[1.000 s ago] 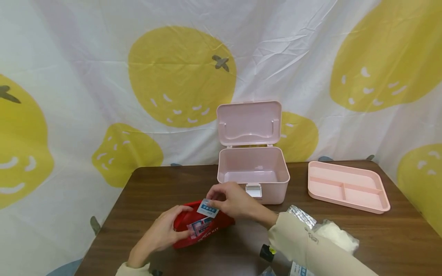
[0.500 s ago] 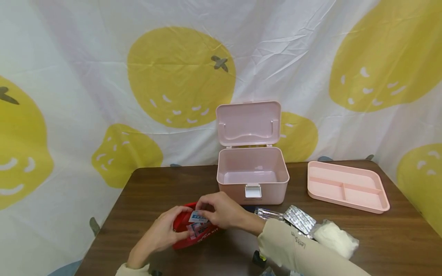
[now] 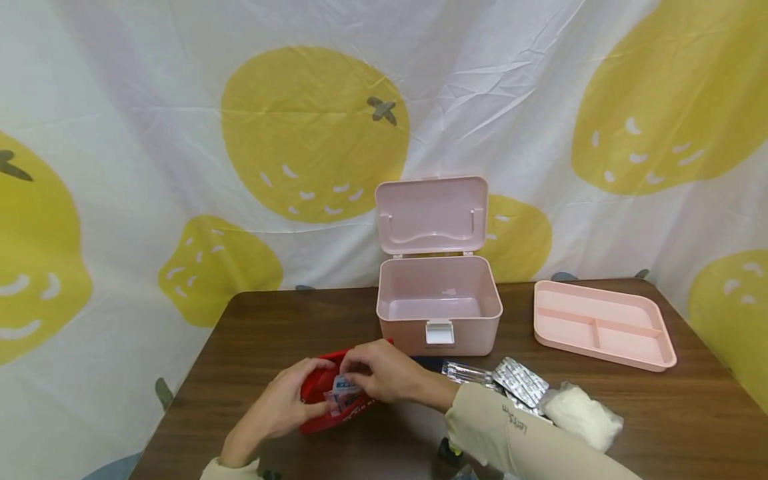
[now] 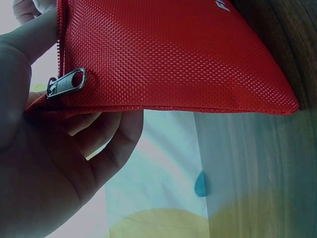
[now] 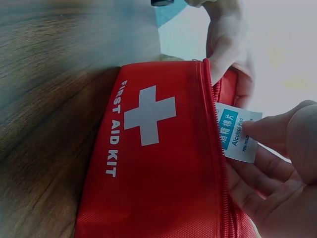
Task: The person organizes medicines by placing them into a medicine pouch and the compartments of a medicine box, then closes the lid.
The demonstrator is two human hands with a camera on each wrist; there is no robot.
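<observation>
A red first aid pouch point(image 3: 315, 423) with a white cross and lettering is unzipped at the top. My left hand point(image 3: 276, 400) holds its rim, thumb on the near side; in the left wrist view the zipper pull point(image 4: 67, 83) hangs beside the thumb and several fingers point(image 4: 119, 144) lie behind the fabric. My right hand point(image 3: 387, 373) pinches a white-and-blue alcohol pad packet point(image 5: 240, 130) between thumb and fingers, its lower part inside the pouch mouth. Close to my left thumb, a clear packet with pinkish edges point(image 3: 336, 404) shows at the opening.
Behind the pouch stands a pink box point(image 3: 462, 337) with its lid point(image 3: 433, 217) raised. A pink divided tray point(image 3: 627, 307) lies at right. Silver blister packs point(image 3: 521, 381), a bagged white wad point(image 3: 579, 417) and a small black item point(image 3: 449, 452) lie around the right sleeve.
My right hand has moved left and down with the alcohol pad packet, which has gone from above the pouch into its mouth. My left hand stays on the pouch rim.
</observation>
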